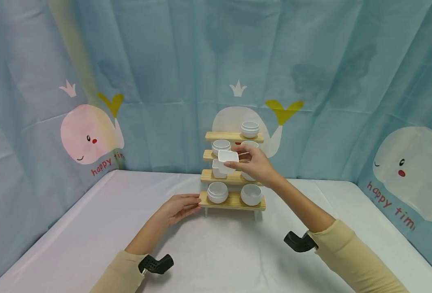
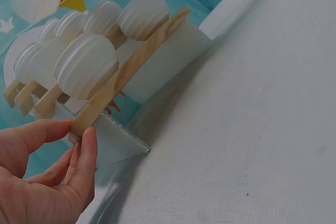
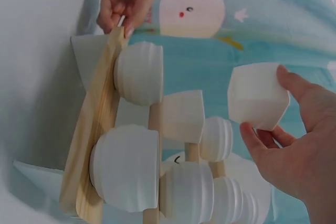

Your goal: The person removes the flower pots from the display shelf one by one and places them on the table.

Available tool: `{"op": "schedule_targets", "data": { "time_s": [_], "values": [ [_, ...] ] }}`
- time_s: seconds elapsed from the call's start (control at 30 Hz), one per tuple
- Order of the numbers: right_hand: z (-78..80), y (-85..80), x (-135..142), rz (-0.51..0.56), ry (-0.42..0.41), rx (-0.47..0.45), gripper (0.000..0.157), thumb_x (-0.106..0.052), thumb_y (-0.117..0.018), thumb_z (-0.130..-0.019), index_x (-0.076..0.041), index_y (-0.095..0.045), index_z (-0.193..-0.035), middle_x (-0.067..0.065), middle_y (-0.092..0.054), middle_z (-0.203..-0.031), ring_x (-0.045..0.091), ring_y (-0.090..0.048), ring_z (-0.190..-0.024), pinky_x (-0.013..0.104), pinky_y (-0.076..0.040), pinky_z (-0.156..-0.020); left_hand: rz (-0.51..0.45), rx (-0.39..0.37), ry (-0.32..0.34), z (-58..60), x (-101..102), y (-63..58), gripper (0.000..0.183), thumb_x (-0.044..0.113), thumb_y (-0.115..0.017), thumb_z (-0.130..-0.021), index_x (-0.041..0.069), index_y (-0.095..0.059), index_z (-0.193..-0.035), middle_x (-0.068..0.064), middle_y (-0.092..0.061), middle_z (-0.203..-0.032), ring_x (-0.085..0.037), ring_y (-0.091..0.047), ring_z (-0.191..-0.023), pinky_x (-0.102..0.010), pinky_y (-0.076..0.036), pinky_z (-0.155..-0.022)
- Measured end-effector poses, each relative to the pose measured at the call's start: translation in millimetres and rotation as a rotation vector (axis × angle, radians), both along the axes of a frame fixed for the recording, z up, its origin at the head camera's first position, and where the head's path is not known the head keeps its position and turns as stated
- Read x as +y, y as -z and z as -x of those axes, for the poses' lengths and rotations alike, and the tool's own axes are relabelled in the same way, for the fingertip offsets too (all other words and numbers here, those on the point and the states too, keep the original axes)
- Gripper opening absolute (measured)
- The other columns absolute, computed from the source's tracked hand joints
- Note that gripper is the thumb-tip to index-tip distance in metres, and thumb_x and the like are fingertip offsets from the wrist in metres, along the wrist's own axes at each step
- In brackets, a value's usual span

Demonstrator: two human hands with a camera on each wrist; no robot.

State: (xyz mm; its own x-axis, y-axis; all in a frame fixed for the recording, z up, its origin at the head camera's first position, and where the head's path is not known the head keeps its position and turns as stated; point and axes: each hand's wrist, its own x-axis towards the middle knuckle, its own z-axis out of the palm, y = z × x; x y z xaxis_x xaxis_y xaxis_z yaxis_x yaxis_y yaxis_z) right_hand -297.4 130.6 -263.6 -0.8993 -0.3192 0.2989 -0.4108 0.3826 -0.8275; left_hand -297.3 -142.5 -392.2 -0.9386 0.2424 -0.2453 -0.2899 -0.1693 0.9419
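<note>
A four-tier stand of light wooden boards (image 1: 232, 202) with white side supports stands on the table, bearing small white pots. My left hand (image 1: 180, 207) pinches the left end of the bottom board between thumb and fingers, plain in the left wrist view. My right hand (image 1: 257, 165) holds a white square pot (image 3: 257, 95) between thumb and fingertips, in the air in front of the upper tiers. Behind it, a second square pot (image 1: 217, 170) sits at the left of the third tier down. Two round pots, left (image 1: 217, 193) and right (image 1: 251, 195), sit on the bottom board.
One round pot (image 1: 250, 129) sits at the right of the top board (image 1: 223, 136). Round pots also stand on the middle tiers, partly hidden by my right hand. A white cloth (image 1: 219, 248) covers the table, and a blue whale-print curtain (image 1: 164, 81) hangs behind.
</note>
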Motion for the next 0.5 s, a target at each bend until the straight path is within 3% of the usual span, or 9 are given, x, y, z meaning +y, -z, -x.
{"op": "schedule_targets", "data": {
  "time_s": [0.17,0.37,0.5],
  "values": [
    [-5.5,3.4,0,-0.002,0.005,-0.006,0.059,-0.019,-0.083,-0.094,0.001,-0.058,-0.144,0.017,-0.061,-0.141,0.034,-0.063,-0.124,0.040,-0.062,-0.099,0.006,-0.004,-0.004,-0.2,0,1.3,0.050,-0.003,-0.060,-0.105,-0.018,-0.043,-0.150,-0.016,-0.066,-0.112,-0.014,-0.071,-0.092,-0.024,-0.065,-0.089],
    [-11.5,8.5,1,0.028,-0.016,-0.011,0.061,-0.016,-0.083,-0.093,0.002,-0.057,-0.146,0.017,-0.061,-0.142,0.034,-0.064,-0.123,0.027,-0.061,-0.090,0.004,-0.002,-0.007,-0.4,0,1.7,0.050,-0.004,-0.060,-0.105,-0.018,-0.043,-0.149,-0.015,-0.066,-0.110,-0.014,-0.070,-0.091,-0.023,-0.065,-0.088],
    [-15.0,13.0,2,0.043,-0.030,-0.018,0.063,-0.015,-0.082,-0.094,0.004,-0.055,-0.147,0.018,-0.059,-0.145,0.034,-0.063,-0.125,0.025,-0.062,-0.089,0.002,0.000,-0.005,-0.6,0,1.1,0.050,-0.003,-0.060,-0.105,-0.018,-0.043,-0.149,-0.015,-0.066,-0.110,-0.013,-0.071,-0.091,-0.024,-0.065,-0.088]
  ]
}}
